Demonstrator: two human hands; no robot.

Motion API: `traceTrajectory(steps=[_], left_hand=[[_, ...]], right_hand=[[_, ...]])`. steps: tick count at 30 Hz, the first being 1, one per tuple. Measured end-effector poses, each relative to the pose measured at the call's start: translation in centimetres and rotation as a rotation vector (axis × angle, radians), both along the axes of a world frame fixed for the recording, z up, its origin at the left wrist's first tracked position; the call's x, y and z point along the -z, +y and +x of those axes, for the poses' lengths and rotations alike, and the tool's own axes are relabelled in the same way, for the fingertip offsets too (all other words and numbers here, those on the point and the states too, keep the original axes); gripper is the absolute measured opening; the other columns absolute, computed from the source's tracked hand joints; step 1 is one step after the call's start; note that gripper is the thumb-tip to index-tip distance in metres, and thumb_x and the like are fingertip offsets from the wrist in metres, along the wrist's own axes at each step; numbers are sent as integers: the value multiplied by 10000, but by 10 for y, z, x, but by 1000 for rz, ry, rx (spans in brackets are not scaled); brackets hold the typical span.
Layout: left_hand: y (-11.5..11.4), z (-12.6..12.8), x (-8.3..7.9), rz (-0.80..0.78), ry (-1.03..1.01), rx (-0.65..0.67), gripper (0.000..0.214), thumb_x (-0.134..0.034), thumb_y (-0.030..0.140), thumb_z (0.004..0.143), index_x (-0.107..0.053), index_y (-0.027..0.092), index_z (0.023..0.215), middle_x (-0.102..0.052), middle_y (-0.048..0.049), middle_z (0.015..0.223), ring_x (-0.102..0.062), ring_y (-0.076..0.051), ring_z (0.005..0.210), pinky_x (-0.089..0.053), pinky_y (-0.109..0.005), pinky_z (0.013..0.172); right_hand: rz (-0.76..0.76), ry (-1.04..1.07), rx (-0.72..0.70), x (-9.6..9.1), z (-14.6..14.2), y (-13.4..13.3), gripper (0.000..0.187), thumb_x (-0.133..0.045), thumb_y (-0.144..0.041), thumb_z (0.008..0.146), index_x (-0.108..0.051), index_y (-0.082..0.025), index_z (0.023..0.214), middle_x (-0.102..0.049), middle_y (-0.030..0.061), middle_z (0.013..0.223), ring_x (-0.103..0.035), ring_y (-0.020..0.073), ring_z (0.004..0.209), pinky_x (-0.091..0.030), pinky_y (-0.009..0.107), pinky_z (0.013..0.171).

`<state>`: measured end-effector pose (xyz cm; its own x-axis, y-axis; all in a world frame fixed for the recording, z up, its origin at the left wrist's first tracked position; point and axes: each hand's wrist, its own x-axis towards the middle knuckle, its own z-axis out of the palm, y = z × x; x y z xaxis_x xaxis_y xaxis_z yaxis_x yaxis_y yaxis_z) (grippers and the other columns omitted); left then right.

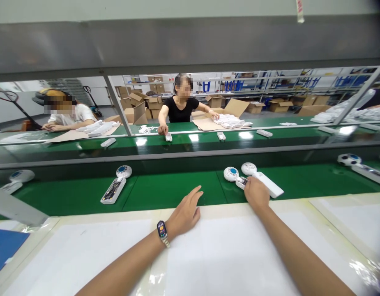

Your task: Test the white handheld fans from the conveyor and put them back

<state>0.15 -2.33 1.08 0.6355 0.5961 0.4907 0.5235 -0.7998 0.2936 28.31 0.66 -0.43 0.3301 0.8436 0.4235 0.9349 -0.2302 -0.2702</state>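
My left hand (pixel 186 213) rests with its fingers spread on the pale bench edge (pixel 140 220), just short of the green conveyor belt (pixel 173 193), and touches no object. A smartwatch (pixel 162 230) sits on that wrist. My right hand (pixel 256 194) lies over two white handheld fans with round blue-centred heads. It covers the handle of the open-backed fan (pixel 234 176) and presses against the white-handled fan (pixel 266 183). Its fingers are hidden from view. Another open-backed fan (pixel 114 187) lies on the belt to the left.
More fans lie along the belt at both ends. A white sheet (pixel 85 259) covers the bench, with a blue folder (pixel 5 250) at lower left. Beyond a framed glass partition (pixel 117 102), two co-workers (pixel 179 105) sit at a second belt, with cardboard boxes and shelving behind.
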Motion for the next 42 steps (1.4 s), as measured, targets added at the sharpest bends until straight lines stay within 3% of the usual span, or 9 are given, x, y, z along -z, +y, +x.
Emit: traceTrajectory(steps=[7,12,15,19,24,26,31,37,42], left_hand=[[8,-1,8,-43,-93,-169,473,-379,124,833,-283,145,1296,-350,-183,1367,-411,-251,1230,-405,-454,982],[9,-1,10,-63,-112,-184,469,-387,133,831,-289,155,1290,-361,-178,1354,-455,-246,1189,-434,-443,953],[8,-1,10,-60,-114,-172,477,-388,134,832,-282,162,1296,-363,-179,1348,-448,-252,1194,-445,-445,940],[9,-1,7,-47,-127,-219,523,-387,134,835,-239,174,1335,-315,-167,1383,-365,-254,1259,-411,-448,976],[15,-4,-1,133,-85,-330,611,-421,133,835,-168,197,1388,-216,-173,1444,-292,-307,1290,-336,-533,988],[17,-6,-3,197,-69,-358,629,-449,136,827,-174,200,1390,-191,-184,1452,-287,-333,1284,-326,-556,975],[19,-10,1,257,-85,-262,598,-441,99,828,-242,254,1370,-214,-166,1435,-312,-328,1264,-375,-527,938],[18,-9,9,195,-123,-191,524,-418,69,826,-346,246,1313,-282,-148,1370,-320,-300,1245,-421,-482,918],[18,-9,10,172,-109,-207,530,-416,51,809,-360,229,1305,-293,-150,1358,-324,-296,1239,-429,-471,917]], right_hand=[[-209,-116,-168,-10,-15,-3,330,-350,-237,883,-560,-85,1087,-614,212,917,-580,322,831,-404,404,687],[-395,-42,-255,-20,4,2,448,-606,-382,740,-546,-156,1123,-613,134,896,-600,266,759,-397,305,573],[-425,122,-267,-21,4,3,374,-649,-434,660,-598,-150,898,-624,87,785,-596,231,671,-377,278,526],[-363,394,-313,-23,-25,-4,289,-658,-429,646,-564,-168,727,-635,73,702,-600,217,636,-395,276,515],[-527,1362,-652,-27,-74,-25,403,-702,-399,664,-506,-175,936,-648,88,919,-653,203,749,-517,318,634],[-601,1608,-791,-26,-88,-36,457,-725,-345,658,-467,-187,1001,-617,88,1017,-657,182,742,-535,338,651],[-754,1744,-981,-21,-110,-59,510,-725,-272,658,-450,-210,1083,-599,61,991,-639,140,654,-534,299,590],[-714,1885,-908,-17,-118,-64,290,-545,-290,753,-475,-200,1020,-586,77,1023,-649,177,657,-532,310,520],[-710,1866,-894,-13,-118,-62,310,-571,-274,730,-477,-186,1012,-586,96,1055,-644,170,627,-514,289,480]])
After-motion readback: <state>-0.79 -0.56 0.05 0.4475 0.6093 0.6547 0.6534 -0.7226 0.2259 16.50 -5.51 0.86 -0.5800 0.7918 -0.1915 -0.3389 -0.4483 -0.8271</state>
